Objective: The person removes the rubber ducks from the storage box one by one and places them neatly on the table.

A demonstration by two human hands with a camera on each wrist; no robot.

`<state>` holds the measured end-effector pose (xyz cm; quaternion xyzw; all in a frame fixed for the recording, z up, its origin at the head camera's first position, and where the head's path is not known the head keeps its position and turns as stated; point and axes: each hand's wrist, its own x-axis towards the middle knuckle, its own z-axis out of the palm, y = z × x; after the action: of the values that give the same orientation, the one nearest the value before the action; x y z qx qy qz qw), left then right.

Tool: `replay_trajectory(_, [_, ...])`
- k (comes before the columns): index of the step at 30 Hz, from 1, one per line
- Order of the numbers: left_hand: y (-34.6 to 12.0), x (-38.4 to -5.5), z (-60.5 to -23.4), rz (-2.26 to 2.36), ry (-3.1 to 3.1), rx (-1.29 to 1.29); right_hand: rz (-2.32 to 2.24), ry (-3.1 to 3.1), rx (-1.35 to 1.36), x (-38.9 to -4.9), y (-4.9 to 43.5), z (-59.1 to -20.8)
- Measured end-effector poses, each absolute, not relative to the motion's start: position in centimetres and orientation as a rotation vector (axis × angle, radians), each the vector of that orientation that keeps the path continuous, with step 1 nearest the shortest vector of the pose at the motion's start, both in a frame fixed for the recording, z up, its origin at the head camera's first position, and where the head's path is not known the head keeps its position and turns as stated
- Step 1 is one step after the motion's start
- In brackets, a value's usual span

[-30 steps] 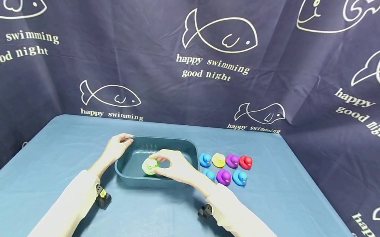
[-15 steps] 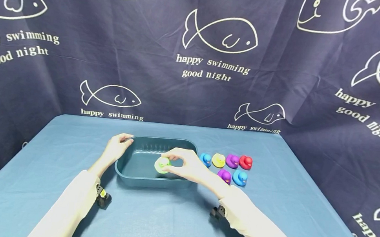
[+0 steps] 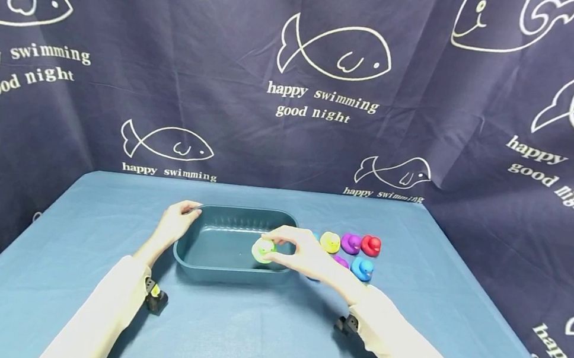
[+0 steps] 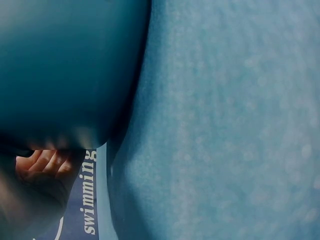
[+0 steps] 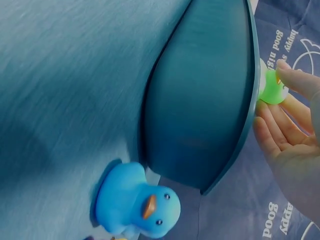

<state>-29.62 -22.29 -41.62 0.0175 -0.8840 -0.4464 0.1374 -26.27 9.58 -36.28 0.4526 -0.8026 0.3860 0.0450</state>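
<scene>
My left hand [image 3: 176, 222] pinches the left rim of a dark teal plastic bin [image 3: 229, 273]. In the left wrist view its fingers [image 4: 55, 162] show beyond the bin's wall [image 4: 65, 75]. Between thumb and fingers of my right hand [image 3: 307, 253] is a light green rubber duck [image 3: 263, 251]. It is held up over the right part of the bin. From the right wrist view, the green duck [image 5: 275, 91] shows just past the rim, partly hidden by it. A blue rubber duck [image 5: 132, 200] sits outside, beside the bin's end wall.
Right of the bin stand more rubber ducks: a yellow one [image 3: 330, 242], a purple one [image 3: 351, 243], a red one [image 3: 371, 245] and a blue one [image 3: 362, 269]. My right hand and forearm partly cover others. A fish-print curtain [image 3: 318, 147] hangs behind the blue table [image 3: 246, 335].
My right hand has moved to the right with the green duck, from the bin's middle towards its right end. My left hand keeps its place on the rim.
</scene>
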Motion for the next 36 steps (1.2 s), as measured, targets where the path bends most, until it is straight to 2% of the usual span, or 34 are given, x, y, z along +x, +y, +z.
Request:
replay_trajectory(8, [-22.4, -29.7, -41.6, -1.290, -2.567, 0.048, 1.210, -2.431, 1.389, -26.6, 10.9, -36.4])
replay_trajectory(16, [-22.4, -29.8, -41.6, -1.296, -2.563, 0.050, 1.169, -2.556, 1.201, -26.6, 12.7, -35.5])
replay_trajectory(36, [-22.5, -29.8, -41.7, -1.305, -2.557, 0.045, 1.159, -2.552, 1.179, -27.1, 16.2, -35.3])
